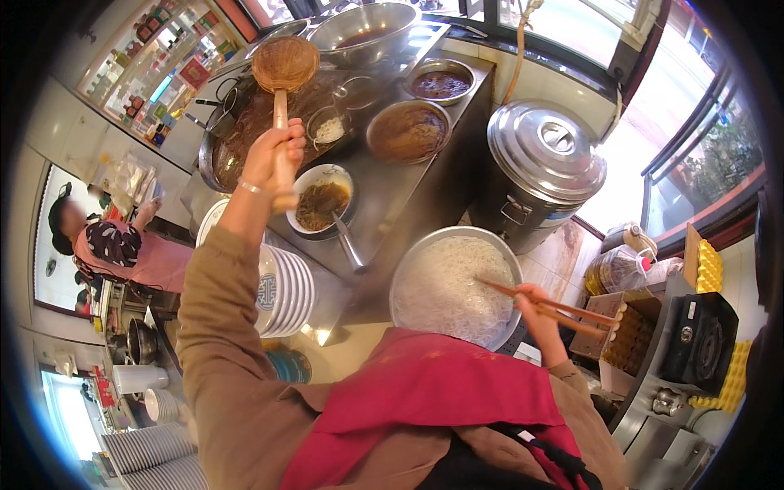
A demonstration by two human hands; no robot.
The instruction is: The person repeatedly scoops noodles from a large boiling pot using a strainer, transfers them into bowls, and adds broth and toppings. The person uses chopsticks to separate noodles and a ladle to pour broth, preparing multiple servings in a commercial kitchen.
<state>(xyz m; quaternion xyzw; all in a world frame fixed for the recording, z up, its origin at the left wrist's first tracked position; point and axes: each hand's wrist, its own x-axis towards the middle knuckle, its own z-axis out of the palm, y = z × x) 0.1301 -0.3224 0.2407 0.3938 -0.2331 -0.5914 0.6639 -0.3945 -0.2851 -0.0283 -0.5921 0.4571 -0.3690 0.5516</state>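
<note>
- Gripping the long chopsticks (496,286), the right hand (537,317) has its fingers curled tight; the tips point leftward into the white noodles (449,282).
- The noodles lie in a metal basin (511,328), just left of the right hand and well apart from the left.
- The left hand (273,155) clasps a strainer (286,64) by its wooden handle, long axis pointing away from the body.

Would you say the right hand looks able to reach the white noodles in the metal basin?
Probably yes: the right hand holds chopsticks over the noodles, and the basin is uncovered.
</note>
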